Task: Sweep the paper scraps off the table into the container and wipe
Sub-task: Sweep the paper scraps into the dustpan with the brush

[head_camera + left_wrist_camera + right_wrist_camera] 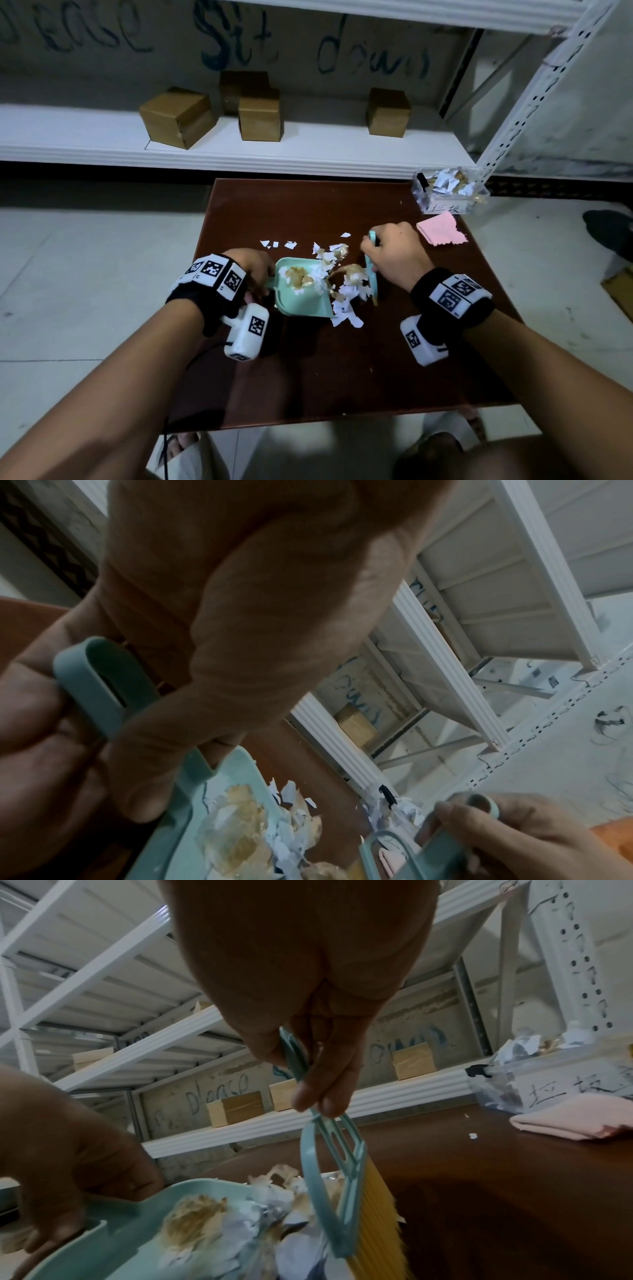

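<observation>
Two hands: both over the middle of the table (342,383), each clamped on a tool.
Left hand (255,270): fingers and thumb curled round the dustpan handle, seen close in the left wrist view (103,685).
Dustpan (298,305): mint green, flat on the table near its centre, open mouth toward the right edge; already loaded with white and tan scraps.
Right hand (394,257): fingers pinched together round the brush handle, knuckles up.
Brush (371,274): same mint green, yellow bristles (373,1218) down on the table, set just beside the dustpan mouth with the pile between them.
Scraps (346,294): torn white paper and crumpled tan bits, heaped at the dustpan mouth and spilling toward the near edge; a few loose white pieces (291,244) lying apart, farther toward the far edge.
Container (448,193): clear plastic, at the far right corner of the table, partly overhanging; holding white and tan scraps; handwritten label on its near side.
Cloth (440,229): pink, folded, flat on the table just in front of the container, near the right edge, well apart from both hands.
Shelf (102,144): white, beyond the far edge, carrying four brown boxes (176,118).
</observation>
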Tool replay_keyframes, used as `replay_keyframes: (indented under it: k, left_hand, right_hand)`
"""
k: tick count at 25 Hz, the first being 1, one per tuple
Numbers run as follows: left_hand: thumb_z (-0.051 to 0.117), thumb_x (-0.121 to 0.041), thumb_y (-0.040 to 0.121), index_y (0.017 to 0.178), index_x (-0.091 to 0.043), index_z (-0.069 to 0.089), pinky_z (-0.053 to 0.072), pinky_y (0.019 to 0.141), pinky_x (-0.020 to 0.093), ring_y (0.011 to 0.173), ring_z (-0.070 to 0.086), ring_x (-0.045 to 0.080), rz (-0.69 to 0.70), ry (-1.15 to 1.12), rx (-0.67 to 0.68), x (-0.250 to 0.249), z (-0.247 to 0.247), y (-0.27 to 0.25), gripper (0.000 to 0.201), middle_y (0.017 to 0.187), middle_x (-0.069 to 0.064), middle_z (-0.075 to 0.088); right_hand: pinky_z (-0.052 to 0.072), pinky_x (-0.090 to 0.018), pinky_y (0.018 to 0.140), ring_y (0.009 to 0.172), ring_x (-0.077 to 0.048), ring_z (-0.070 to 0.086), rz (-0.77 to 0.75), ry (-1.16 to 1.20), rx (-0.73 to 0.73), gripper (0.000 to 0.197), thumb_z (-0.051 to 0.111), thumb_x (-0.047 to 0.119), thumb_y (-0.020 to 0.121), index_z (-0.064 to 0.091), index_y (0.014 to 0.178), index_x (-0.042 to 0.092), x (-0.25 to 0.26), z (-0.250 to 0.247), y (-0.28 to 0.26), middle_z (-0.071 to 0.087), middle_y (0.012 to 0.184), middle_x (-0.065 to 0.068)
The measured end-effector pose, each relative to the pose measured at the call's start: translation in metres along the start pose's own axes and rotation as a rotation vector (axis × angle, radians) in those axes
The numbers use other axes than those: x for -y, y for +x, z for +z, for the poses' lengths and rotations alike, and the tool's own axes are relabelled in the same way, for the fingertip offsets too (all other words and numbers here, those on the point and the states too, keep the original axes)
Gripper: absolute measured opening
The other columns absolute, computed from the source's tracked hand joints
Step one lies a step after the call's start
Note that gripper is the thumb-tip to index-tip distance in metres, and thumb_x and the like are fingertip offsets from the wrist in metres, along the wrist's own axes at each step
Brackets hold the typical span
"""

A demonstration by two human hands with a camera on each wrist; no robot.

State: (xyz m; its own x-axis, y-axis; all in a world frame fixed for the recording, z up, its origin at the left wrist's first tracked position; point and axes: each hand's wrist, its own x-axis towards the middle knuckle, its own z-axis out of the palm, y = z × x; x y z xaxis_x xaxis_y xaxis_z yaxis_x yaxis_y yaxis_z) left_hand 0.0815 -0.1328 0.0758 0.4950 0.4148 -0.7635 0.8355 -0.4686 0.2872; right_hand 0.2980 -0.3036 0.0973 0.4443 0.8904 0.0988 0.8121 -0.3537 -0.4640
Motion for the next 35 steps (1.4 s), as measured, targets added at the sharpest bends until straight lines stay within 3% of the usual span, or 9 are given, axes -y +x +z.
replay_keyframes:
  k: [2, 6, 12, 16, 20, 25, 31, 33, 35]
  left_hand:
    - [0.065, -0.002, 0.097, 0.139, -0.002, 0.051, 0.056, 0.090, 0.053, 0.071, 0.068, 0.028, 0.002, 0.005, 0.004, -0.006, 0.003, 0.005, 0.045, 0.106, 0.026, 0.073]
    - [0.064, -0.003, 0.096, 0.136, -0.004, 0.055, 0.056, 0.078, 0.039, 0.093, 0.071, 0.029, 0.025, 0.075, -0.011, -0.020, 0.008, 0.007, 0.040, 0.122, 0.023, 0.071]
    - [0.062, -0.002, 0.098, 0.134, -0.003, 0.058, 0.055, 0.078, 0.037, 0.088, 0.065, 0.021, 0.015, 0.096, -0.017, -0.026, 0.012, 0.014, 0.037, 0.121, 0.018, 0.073]
    - [0.055, -0.002, 0.103, 0.138, 0.003, 0.052, 0.049, 0.053, 0.024, 0.075, 0.063, 0.020, -0.005, 0.041, 0.078, -0.029, 0.015, 0.017, 0.036, 0.122, 0.017, 0.069]
    - [0.042, -0.006, 0.108, 0.134, -0.005, 0.047, 0.044, 0.046, 0.018, 0.051, 0.064, 0.007, 0.050, -0.243, -0.028, -0.027, 0.016, 0.020, 0.026, 0.081, 0.006, 0.070]
    - [0.046, -0.006, 0.106, 0.099, -0.018, 0.048, 0.046, 0.057, 0.025, 0.057, 0.064, 0.011, 0.142, -0.439, -0.127, -0.029, 0.015, 0.020, 0.015, 0.078, 0.003, 0.071]
    - [0.045, 0.002, 0.105, 0.095, -0.017, 0.044, 0.047, 0.051, 0.024, 0.049, 0.063, 0.009, 0.187, -0.567, -0.144, -0.034, 0.012, 0.013, 0.022, 0.075, 0.007, 0.068]
    - [0.046, 0.001, 0.105, 0.093, -0.018, 0.044, 0.043, 0.048, 0.021, 0.048, 0.062, 0.009, 0.179, -0.555, -0.174, -0.035, 0.008, 0.008, 0.022, 0.072, 0.004, 0.069]
    - [0.047, 0.000, 0.105, 0.094, -0.018, 0.045, 0.041, 0.043, 0.017, 0.047, 0.062, 0.009, 0.170, -0.561, -0.212, -0.035, 0.004, 0.003, 0.021, 0.071, 0.004, 0.069]
  right_hand:
    - [0.056, -0.044, 0.055, 0.058, -0.026, 0.070, -0.053, 0.008, 0.019, 0.041, 0.051, 0.030, 0.095, 0.054, 0.060, 0.010, 0.009, 0.005, 0.002, 0.062, 0.058, -0.010]
    - [0.054, -0.045, 0.053, 0.058, -0.027, 0.070, -0.132, 0.062, 0.046, 0.043, 0.051, 0.029, 0.100, 0.053, 0.062, 0.010, 0.025, 0.013, 0.002, 0.063, 0.059, -0.011]
    - [0.051, -0.042, 0.048, 0.055, -0.025, 0.067, -0.219, 0.100, -0.011, 0.045, 0.050, 0.028, 0.100, 0.041, 0.057, 0.020, 0.039, 0.010, -0.001, 0.056, 0.054, -0.006]
    - [0.035, -0.034, 0.046, 0.044, -0.017, 0.047, -0.282, 0.031, -0.095, 0.040, 0.054, 0.028, 0.099, 0.047, 0.060, 0.018, 0.039, -0.002, -0.001, 0.043, 0.047, 0.007]
    - [0.046, -0.041, 0.051, 0.049, -0.025, 0.054, -0.310, -0.060, -0.209, 0.038, 0.047, 0.036, 0.098, 0.064, 0.074, 0.012, 0.030, -0.020, 0.000, 0.054, 0.053, 0.001]
    - [0.054, -0.047, 0.054, 0.051, -0.023, 0.063, -0.178, 0.163, -0.402, 0.039, 0.050, 0.038, 0.101, 0.070, 0.078, 0.013, 0.004, -0.042, 0.016, 0.065, 0.058, -0.003]
    - [0.061, -0.055, 0.055, 0.055, -0.029, 0.071, 0.085, 0.555, -0.580, 0.029, 0.056, 0.031, 0.098, 0.074, 0.087, 0.012, -0.025, -0.064, 0.028, 0.070, 0.063, -0.008]
    - [0.062, -0.053, 0.059, 0.059, -0.030, 0.072, 0.098, 0.536, -0.624, 0.033, 0.053, 0.038, 0.098, 0.074, 0.092, 0.013, -0.038, -0.072, 0.031, 0.072, 0.068, -0.009]
    - [0.060, -0.052, 0.067, 0.070, -0.034, 0.071, 0.070, 0.241, -0.549, 0.036, 0.050, 0.045, 0.100, 0.074, 0.100, 0.017, -0.055, -0.072, 0.031, 0.073, 0.076, -0.013]
